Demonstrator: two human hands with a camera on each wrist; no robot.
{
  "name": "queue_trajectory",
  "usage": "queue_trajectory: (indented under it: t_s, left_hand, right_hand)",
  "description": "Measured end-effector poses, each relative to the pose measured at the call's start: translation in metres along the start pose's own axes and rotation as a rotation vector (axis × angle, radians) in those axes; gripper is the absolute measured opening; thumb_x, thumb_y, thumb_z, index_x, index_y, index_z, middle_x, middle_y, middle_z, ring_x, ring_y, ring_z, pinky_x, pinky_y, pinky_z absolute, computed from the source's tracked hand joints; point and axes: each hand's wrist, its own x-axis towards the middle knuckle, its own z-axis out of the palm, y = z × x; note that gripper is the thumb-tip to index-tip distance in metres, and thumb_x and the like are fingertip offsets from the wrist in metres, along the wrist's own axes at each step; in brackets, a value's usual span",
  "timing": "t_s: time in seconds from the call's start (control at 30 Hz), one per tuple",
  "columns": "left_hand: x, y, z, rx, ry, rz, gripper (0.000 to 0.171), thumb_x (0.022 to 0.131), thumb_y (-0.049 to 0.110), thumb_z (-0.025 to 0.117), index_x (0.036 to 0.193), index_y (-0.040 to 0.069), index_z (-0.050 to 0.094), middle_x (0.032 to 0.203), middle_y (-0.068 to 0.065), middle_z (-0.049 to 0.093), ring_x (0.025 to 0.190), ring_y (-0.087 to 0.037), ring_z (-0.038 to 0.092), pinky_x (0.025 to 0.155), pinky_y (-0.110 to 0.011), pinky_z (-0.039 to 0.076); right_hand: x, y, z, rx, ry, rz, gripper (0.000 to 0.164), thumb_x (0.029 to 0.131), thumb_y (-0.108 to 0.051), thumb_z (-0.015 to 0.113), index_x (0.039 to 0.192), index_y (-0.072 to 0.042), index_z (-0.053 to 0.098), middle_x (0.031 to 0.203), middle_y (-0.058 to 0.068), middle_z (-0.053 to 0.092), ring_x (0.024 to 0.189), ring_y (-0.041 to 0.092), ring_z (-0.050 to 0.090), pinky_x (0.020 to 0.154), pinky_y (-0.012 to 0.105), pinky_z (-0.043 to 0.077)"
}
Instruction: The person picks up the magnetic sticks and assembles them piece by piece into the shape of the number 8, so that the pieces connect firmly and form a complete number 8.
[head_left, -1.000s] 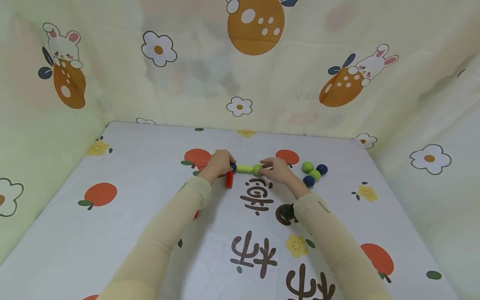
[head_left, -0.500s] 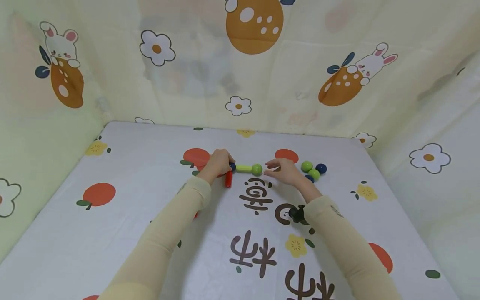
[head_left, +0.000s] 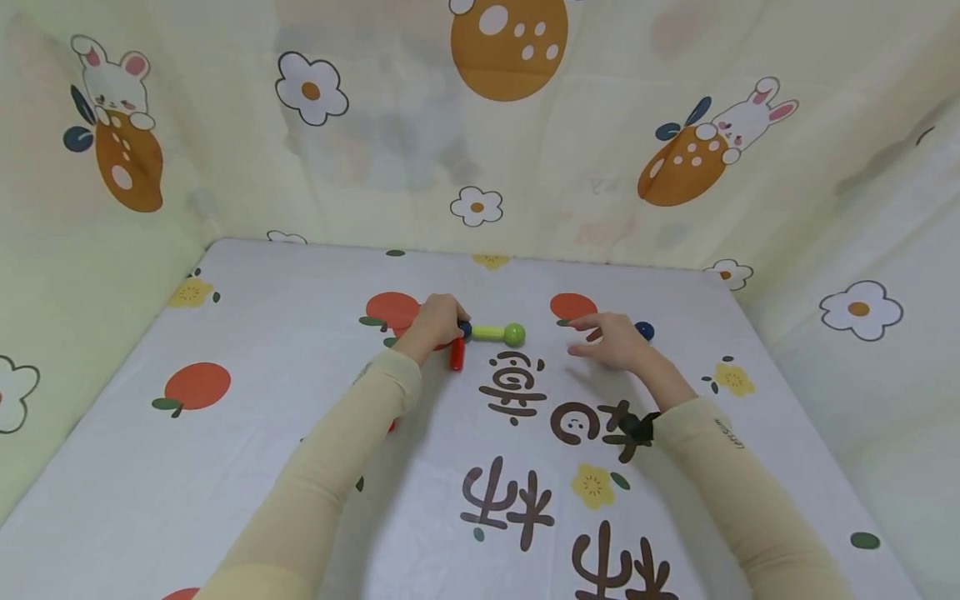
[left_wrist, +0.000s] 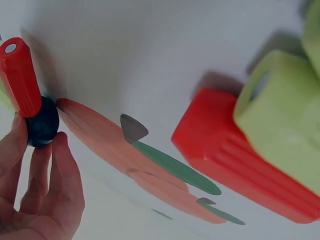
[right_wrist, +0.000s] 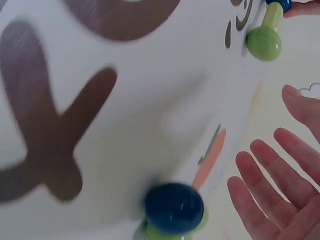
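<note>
In the head view my left hand (head_left: 433, 325) pinches a dark blue ball (left_wrist: 44, 122) between thumb and fingers. A red rod (left_wrist: 21, 80) sticks out from that ball toward me. A yellow-green rod (head_left: 488, 333) runs right from it to a green ball (head_left: 514, 335), all lying on the table. My right hand (head_left: 611, 340) hovers apart from this piece, fingers loosely spread and holding nothing. Beneath it in the right wrist view is another blue ball (right_wrist: 174, 207) with green balls behind it. The right hand mostly hides this cluster in the head view.
Close to the left wrist camera lie a loose red rod (left_wrist: 250, 160) and yellow-green rods (left_wrist: 285, 115). The left forearm covers nearly all of them in the head view. A patterned cloth covers the table (head_left: 300, 333); curtains (head_left: 390, 150) rise behind and at both sides.
My right hand has left the green ball at the rod's end and moved right, over the loose balls. The left hand stays in place on the blue ball.
</note>
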Motion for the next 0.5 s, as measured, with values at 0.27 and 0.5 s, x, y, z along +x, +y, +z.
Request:
queue_trajectory:
  t_s: [0.27,0.5]
  left_hand:
    - [0.000,0.003,-0.001,0.021,0.006,-0.016,0.029,0.085,0.006,0.062,0.115,0.009,0.065,0.111,-0.009,0.061,0.098,-0.021,0.051,0.085,-0.029,0.046]
    - [-0.001,0.002,-0.002,0.036,0.015,-0.014,0.030,0.086,0.008,0.062,0.115,0.011,0.065,0.114,-0.009,0.060,0.103,-0.022,0.051,0.086,-0.030,0.045]
  right_hand:
    - [-0.012,0.017,-0.014,-0.041,0.020,0.033,0.045,0.081,-0.015,0.069,0.118,0.006,0.056,0.114,0.024,0.058,0.097,0.038,0.057,0.082,0.047,0.045]
    - [-0.019,0.026,-0.021,-0.050,0.016,0.072,0.047,0.080,-0.015,0.070,0.118,0.008,0.055,0.112,0.026,0.058,0.094,0.037,0.056,0.082,0.047,0.044]
